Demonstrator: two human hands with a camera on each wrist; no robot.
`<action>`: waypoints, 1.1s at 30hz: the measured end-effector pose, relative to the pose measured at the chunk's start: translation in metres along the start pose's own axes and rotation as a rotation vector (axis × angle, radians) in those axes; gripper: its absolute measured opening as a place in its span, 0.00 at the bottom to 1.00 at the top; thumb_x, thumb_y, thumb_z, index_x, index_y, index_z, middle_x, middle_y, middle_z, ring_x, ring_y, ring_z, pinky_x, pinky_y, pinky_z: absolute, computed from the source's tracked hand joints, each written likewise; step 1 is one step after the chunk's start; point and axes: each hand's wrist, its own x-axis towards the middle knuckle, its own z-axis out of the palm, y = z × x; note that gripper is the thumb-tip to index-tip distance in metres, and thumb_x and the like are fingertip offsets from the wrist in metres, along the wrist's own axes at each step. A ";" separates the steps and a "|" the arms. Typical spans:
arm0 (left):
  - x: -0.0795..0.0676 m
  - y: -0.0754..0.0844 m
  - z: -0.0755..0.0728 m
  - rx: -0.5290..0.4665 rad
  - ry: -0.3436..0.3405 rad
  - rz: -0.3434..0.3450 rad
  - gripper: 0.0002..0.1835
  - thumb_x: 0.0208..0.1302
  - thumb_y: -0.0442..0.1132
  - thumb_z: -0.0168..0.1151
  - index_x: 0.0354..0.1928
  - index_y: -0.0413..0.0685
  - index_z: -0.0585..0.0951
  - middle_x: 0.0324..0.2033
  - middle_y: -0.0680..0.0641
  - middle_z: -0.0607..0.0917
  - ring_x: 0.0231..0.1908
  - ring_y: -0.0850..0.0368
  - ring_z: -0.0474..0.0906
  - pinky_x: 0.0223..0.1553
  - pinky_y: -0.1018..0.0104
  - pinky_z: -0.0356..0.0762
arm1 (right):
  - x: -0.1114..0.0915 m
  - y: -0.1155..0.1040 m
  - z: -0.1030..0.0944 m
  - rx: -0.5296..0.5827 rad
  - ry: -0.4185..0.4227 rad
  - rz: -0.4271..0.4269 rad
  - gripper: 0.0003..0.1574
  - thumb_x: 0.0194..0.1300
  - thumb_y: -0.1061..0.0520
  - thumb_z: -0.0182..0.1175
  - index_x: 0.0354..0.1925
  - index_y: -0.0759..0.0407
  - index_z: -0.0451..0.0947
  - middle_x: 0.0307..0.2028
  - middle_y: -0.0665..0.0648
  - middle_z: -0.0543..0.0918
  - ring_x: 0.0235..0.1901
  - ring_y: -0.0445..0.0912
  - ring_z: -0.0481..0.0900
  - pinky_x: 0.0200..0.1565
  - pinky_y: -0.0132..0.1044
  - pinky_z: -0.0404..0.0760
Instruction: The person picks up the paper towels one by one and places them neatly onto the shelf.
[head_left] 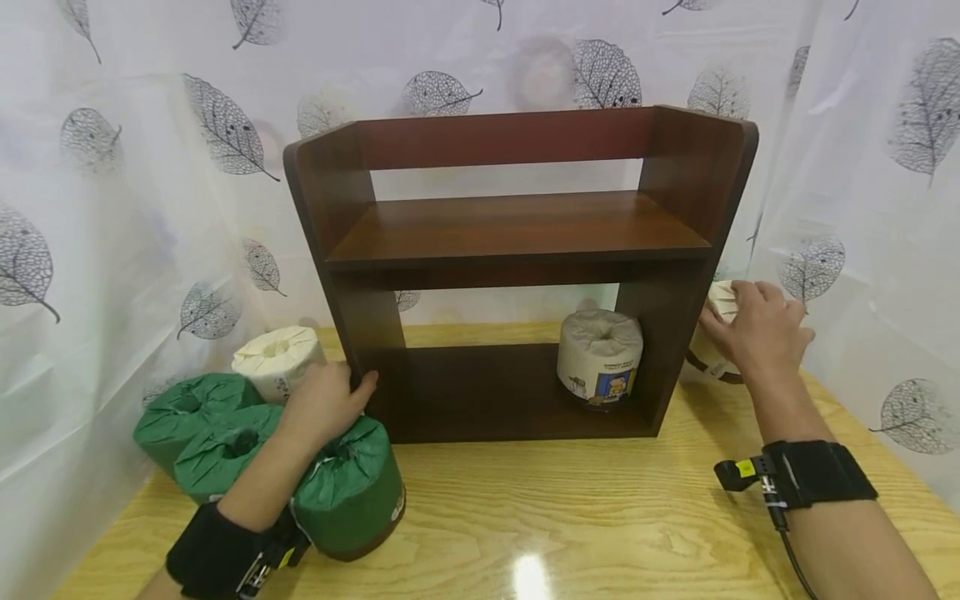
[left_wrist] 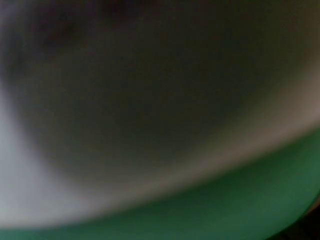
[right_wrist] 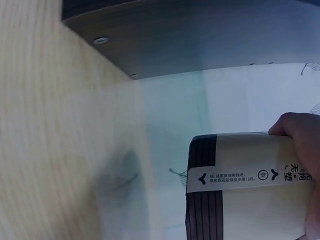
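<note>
My right hand [head_left: 765,333] grips a cream paper-wrapped toilet roll [head_left: 712,354] just outside the bookshelf's right side. In the right wrist view the roll [right_wrist: 255,185] shows a dark striped end and a printed label, with my thumb and fingers round its other end; it looks tilted. On the left, my left hand [head_left: 322,404] lies among wrapped rolls, its thumb against the front edge of the brown wooden bookshelf [head_left: 517,225]. Its other fingers are mostly hidden. Around it are a cream roll [head_left: 277,358] and green rolls [head_left: 352,483]. The left wrist view is dark and blurred.
Inside the bookshelf's lower level, at the right, stands another wrapped toilet roll [head_left: 600,358] with a cartoon print. The shelf stands on a light wooden table [head_left: 540,508]. A white curtain [head_left: 150,50] with leaf prints hangs behind and on both sides.
</note>
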 end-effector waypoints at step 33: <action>0.000 0.000 0.002 0.004 0.015 0.005 0.25 0.66 0.48 0.49 0.11 0.47 0.67 0.08 0.50 0.68 0.09 0.58 0.65 0.10 0.63 0.64 | -0.014 -0.045 -0.062 0.139 0.401 -0.112 0.38 0.53 0.40 0.59 0.60 0.51 0.69 0.62 0.56 0.66 0.57 0.65 0.59 0.46 0.70 0.62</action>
